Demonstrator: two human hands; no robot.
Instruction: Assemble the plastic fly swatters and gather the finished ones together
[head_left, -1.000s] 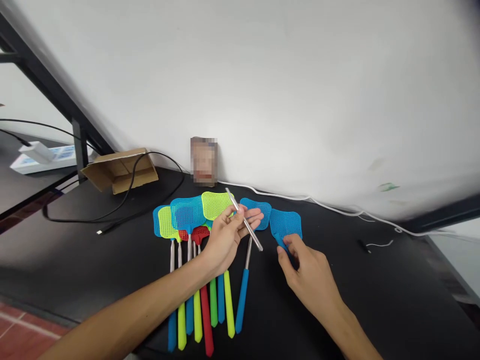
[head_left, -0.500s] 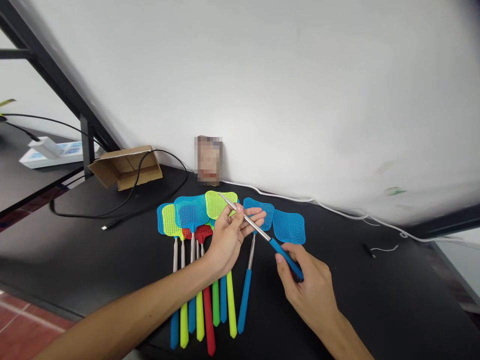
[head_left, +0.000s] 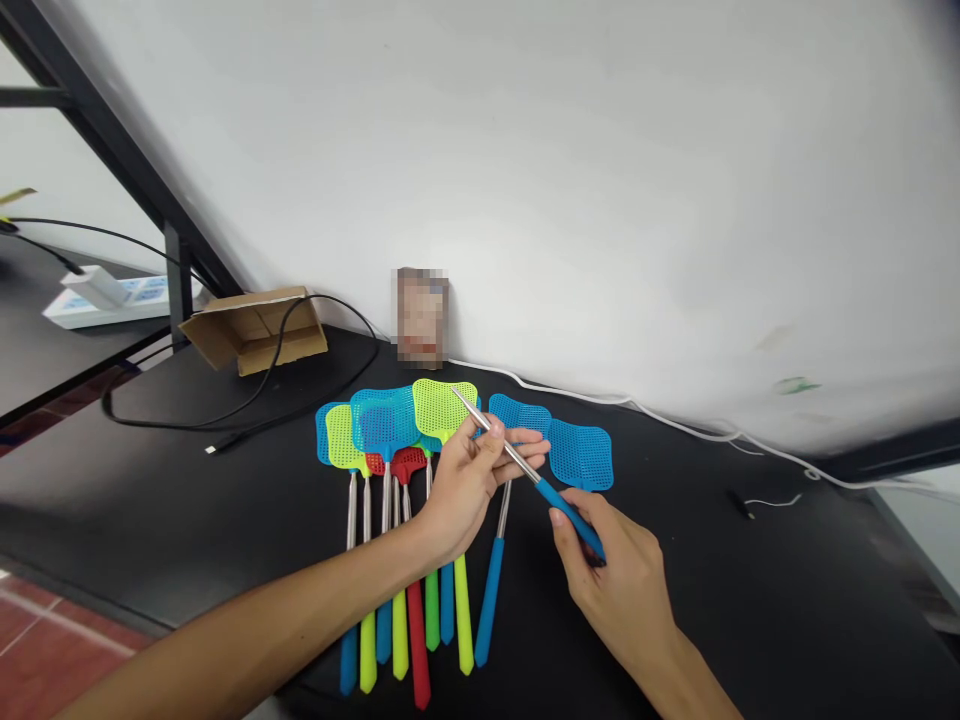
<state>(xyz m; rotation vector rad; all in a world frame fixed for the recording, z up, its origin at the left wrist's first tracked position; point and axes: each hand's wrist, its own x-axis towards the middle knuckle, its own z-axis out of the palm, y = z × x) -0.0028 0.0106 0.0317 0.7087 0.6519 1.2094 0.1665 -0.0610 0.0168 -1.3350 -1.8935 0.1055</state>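
Note:
A telescopic fly swatter handle [head_left: 553, 492], with a blue grip and a bare metal rod, slants between my two hands, no paddle on its tip. My left hand [head_left: 471, 480] pinches the rod between thumb and forefinger, its other fingers stretched out. Wrapped round the blue grip is my right hand [head_left: 619, 560]. A loose blue swatter paddle [head_left: 581, 455] lies on the table behind my right hand. Left of it, a blue swatter [head_left: 491, 600] is partly hidden by my left hand. Several blue, yellow, red and green swatters [head_left: 386, 420] lie side by side beneath my left arm.
On the black table [head_left: 750, 600], an open cardboard box [head_left: 259, 330] and a black cable [head_left: 225, 420] sit at the back left. A blurred-out small package [head_left: 422, 318] leans on the white wall. A white cable [head_left: 570, 393] runs along the wall.
My left hand has shifted slightly right and down, toward my right hand. The exposed rod looks a little shorter. My right hand stays almost where it was; the view has tilted slightly.

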